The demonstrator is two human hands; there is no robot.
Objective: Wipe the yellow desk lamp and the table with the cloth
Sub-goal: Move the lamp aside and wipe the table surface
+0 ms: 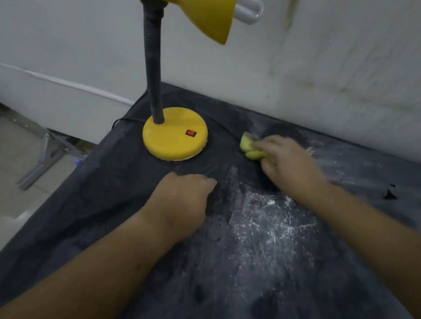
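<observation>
The yellow desk lamp (pixel 175 133) stands at the table's far left corner, with a round base, a red switch, a dark flexible neck and a yellow shade at the top. The table (pixel 256 281) is covered in dark cloth smeared with white powder. My right hand (pixel 285 162) presses a bunched yellow-green cloth (pixel 251 148) onto the table just right of the lamp base. My left hand (pixel 182 203) rests palm down on the table in front of the base, fingers bent, holding nothing.
A white wall (pixel 343 69) runs along the table's back edge. A black cord (pixel 120 121) leaves the lamp base over the left edge. A grey metal bracket (pixel 43 157) lies on the floor at left. A small dark scrap (pixel 390 195) sits at right.
</observation>
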